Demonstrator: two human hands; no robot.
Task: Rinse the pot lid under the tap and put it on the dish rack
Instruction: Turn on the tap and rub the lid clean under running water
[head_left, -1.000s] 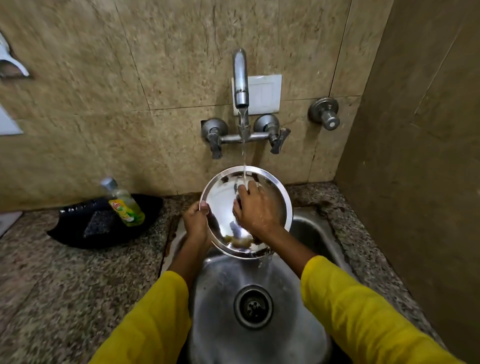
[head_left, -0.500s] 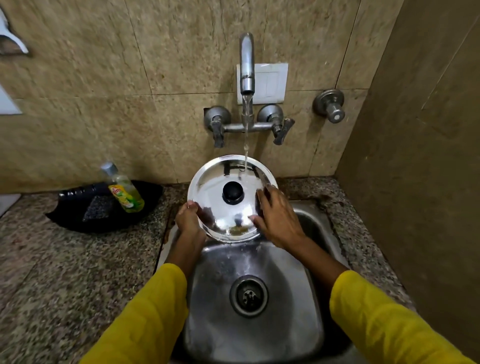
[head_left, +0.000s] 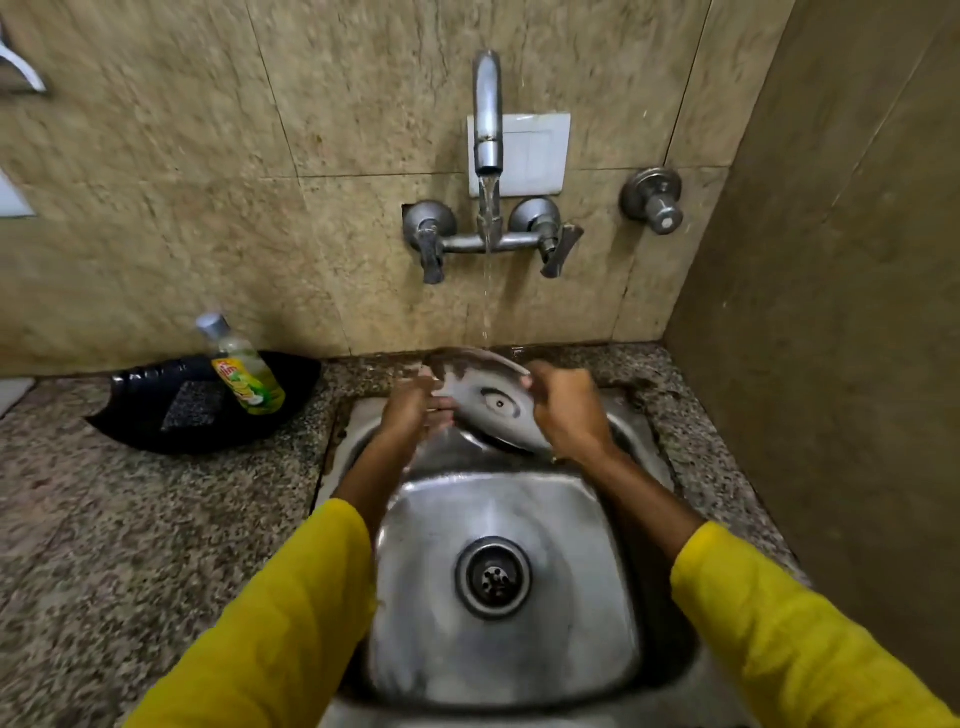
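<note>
While speckled, granite counter wet.

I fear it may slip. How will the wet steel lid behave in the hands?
Probably slippery: the pot lid is polished steel with tap water running onto it. Likely stiff and light, a thin metal disc. The left hand and right hand grip opposite rims, which should steady it.
</note>
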